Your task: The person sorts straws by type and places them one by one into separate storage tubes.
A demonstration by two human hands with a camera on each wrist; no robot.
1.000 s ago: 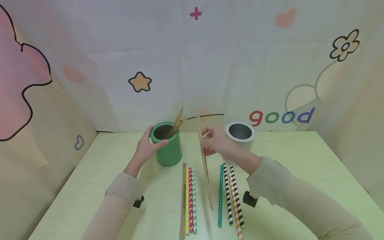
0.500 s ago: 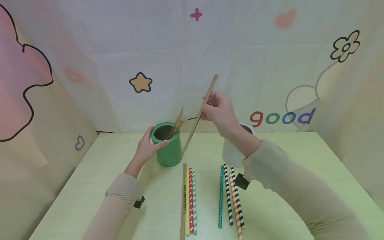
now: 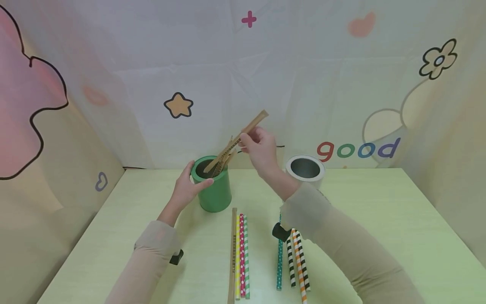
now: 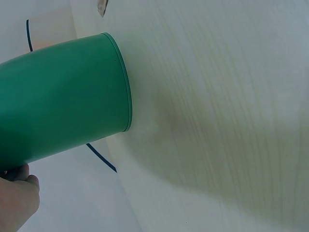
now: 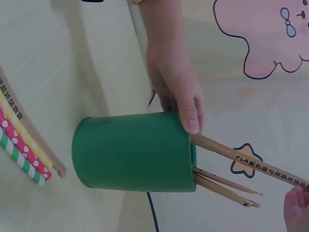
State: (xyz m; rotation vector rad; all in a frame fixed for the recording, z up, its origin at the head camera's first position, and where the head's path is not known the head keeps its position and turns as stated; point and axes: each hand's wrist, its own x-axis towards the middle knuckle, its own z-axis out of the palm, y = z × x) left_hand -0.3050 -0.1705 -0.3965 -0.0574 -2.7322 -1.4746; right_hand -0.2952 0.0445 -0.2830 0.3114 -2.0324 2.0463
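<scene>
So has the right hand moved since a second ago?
Yes. The right hand rose from table level and went left, toward the green cup, away from the white cup.

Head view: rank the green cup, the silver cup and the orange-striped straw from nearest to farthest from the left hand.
1. green cup, gripped at its rim by the left hand.
2. silver cup, farther right, at the back of the table.
3. orange-striped straw, front right.

Blocking the green cup (image 3: pixel 214 192) mouth: brown sticks (image 3: pixel 222 162) leaning out, left hand (image 3: pixel 184 188) wrapping the rim. Leaving bare table (image 3: pixel 379 219) right of the white cup (image 3: pixel 305 171). Crowding the near middle: two rows of straws (image 3: pixel 241 253).
</scene>
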